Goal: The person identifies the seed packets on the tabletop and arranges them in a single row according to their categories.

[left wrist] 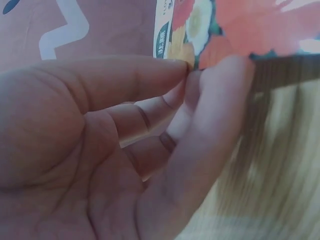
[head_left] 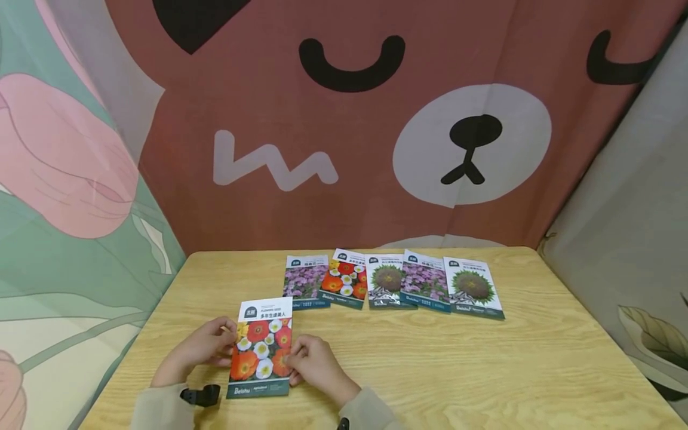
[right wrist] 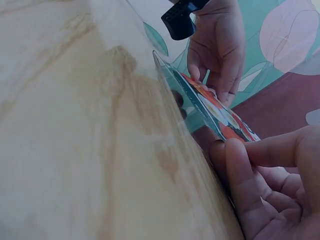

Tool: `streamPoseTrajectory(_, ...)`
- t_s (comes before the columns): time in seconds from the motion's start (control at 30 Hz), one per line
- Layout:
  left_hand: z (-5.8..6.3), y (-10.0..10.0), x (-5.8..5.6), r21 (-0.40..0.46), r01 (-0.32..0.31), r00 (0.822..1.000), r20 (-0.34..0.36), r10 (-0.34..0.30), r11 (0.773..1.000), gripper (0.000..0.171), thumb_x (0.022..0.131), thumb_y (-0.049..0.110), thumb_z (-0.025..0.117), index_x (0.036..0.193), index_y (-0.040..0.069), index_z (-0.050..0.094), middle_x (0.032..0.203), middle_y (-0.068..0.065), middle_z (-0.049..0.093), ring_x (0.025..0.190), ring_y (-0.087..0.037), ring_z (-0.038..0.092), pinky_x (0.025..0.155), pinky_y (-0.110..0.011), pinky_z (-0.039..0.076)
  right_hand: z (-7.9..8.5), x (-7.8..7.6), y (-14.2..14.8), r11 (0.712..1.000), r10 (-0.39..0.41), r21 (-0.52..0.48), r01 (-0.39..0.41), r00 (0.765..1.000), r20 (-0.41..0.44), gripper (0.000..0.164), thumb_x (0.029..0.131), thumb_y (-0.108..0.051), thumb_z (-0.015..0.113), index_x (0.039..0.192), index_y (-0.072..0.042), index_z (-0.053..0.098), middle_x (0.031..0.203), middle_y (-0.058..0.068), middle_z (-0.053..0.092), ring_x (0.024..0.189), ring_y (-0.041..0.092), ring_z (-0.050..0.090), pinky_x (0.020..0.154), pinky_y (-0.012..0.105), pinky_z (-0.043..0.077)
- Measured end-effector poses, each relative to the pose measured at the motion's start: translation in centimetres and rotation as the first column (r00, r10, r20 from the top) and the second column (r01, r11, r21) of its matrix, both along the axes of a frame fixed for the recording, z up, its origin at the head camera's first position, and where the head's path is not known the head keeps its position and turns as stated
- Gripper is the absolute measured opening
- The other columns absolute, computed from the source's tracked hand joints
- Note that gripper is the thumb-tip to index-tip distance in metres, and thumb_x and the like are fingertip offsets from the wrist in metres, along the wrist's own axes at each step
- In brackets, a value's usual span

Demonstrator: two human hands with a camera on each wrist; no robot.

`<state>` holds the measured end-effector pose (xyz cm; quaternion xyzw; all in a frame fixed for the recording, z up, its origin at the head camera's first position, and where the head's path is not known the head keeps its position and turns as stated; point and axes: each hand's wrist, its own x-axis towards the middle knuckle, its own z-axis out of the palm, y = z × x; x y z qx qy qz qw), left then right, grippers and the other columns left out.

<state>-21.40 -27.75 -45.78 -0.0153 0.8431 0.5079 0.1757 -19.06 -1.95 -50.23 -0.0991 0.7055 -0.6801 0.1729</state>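
A flower seed packet (head_left: 261, 349) with red, orange and white poppies on its front is held by its two long sides, picture side up, near the table's front left. My left hand (head_left: 206, 343) pinches its left edge; in the left wrist view the thumb and a finger of that hand (left wrist: 125, 125) meet at the packet's border (left wrist: 200, 30). On the opposite edge, my right hand (head_left: 319, 365) pinches between thumb and finger. From the right wrist view, the packet (right wrist: 215, 107) slants above the tabletop between the left hand (right wrist: 217, 52) and the right hand (right wrist: 270, 180).
Along the back of the wooden table (head_left: 430, 370) lies a row of several seed packets, some overlapping: purple flowers (head_left: 306, 280), poppies (head_left: 344, 280), a green-fringed sunflower head (head_left: 386, 279), purple again (head_left: 424, 278) and another sunflower head (head_left: 474, 286). A printed bear curtain (head_left: 365, 209) hangs behind.
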Motion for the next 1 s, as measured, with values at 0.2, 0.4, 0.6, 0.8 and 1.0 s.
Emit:
streamPoseTrajectory(0.2, -0.2, -0.2, 0.0, -0.011, -0.015, 1.000, 0.001, 0.015, 1.000, 0.010, 0.105, 0.008, 0.046, 0.105, -0.002, 0.050, 0.087, -0.009, 0.055, 0.073, -0.020, 0.057, 0.063, -0.035, 0.061, 0.0, 0.1, -0.2, 1.000, 0.022, 0.021, -0.021, 0.999, -0.033, 0.014, 0.093, -0.004, 0.069, 0.080, -0.004, 0.062, 0.066, 0.001, 0.064, 0.048, 0.008, 0.058, 0.049, 0.024, 0.055)
streamPoseTrajectory(0.4, -0.4, -0.2, -0.1, -0.035, -0.026, 1.000, 0.013, 0.026, 0.999, 0.011, 0.107, 0.009, 0.045, 0.106, -0.001, 0.051, 0.086, -0.009, 0.054, 0.073, -0.020, 0.056, 0.063, -0.033, 0.061, -0.2, 0.0, -0.1, 0.997, 0.024, 0.072, -0.018, 0.997, -0.079, 0.015, 0.090, -0.005, 0.072, 0.078, -0.006, 0.064, 0.061, -0.001, 0.062, 0.046, 0.007, 0.056, 0.044, 0.021, 0.051)
streamPoseTrajectory(0.6, -0.6, 0.1, -0.1, -0.046, -0.025, 1.000, -0.001, 0.025, 0.999, 0.011, 0.106, 0.010, 0.046, 0.104, 0.000, 0.050, 0.082, -0.008, 0.054, 0.068, -0.019, 0.056, 0.059, -0.031, 0.059, -0.2, 0.0, 0.1, 0.981, 0.036, 0.195, -0.004, 0.987, -0.158, 0.023, 0.088, -0.011, 0.074, 0.069, -0.012, 0.062, 0.050, -0.008, 0.054, 0.042, 0.005, 0.046, 0.041, 0.018, 0.037)
streamPoseTrajectory(0.8, -0.7, 0.9, -0.2, -0.131, -0.066, 0.998, -0.026, 0.063, 0.989, 0.012, 0.104, 0.011, 0.050, 0.100, 0.000, 0.051, 0.079, -0.008, 0.055, 0.064, -0.019, 0.056, 0.057, -0.030, 0.057, -0.2, 0.0, -0.3, 0.957, 0.046, 0.289, 0.025, 0.971, -0.237, 0.028, 0.089, -0.011, 0.071, 0.065, -0.014, 0.058, 0.050, -0.011, 0.048, 0.043, 0.003, 0.041, 0.043, 0.017, 0.033)
streamPoseTrajectory(1.0, -0.6, 1.5, -0.1, -0.247, -0.072, 0.997, -0.045, 0.063, 0.966, 0.018, 0.101, 0.016, 0.059, 0.095, 0.002, 0.050, 0.081, -0.009, 0.053, 0.066, -0.020, 0.055, 0.057, -0.029, 0.055, 0.1, 0.2, -0.7, 0.917, 0.074, 0.395, 0.052, 0.952, -0.297, 0.029, 0.086, -0.012, 0.071, 0.064, -0.016, 0.053, 0.050, -0.011, 0.042, 0.046, 0.004, 0.037, 0.046, 0.018, 0.029)
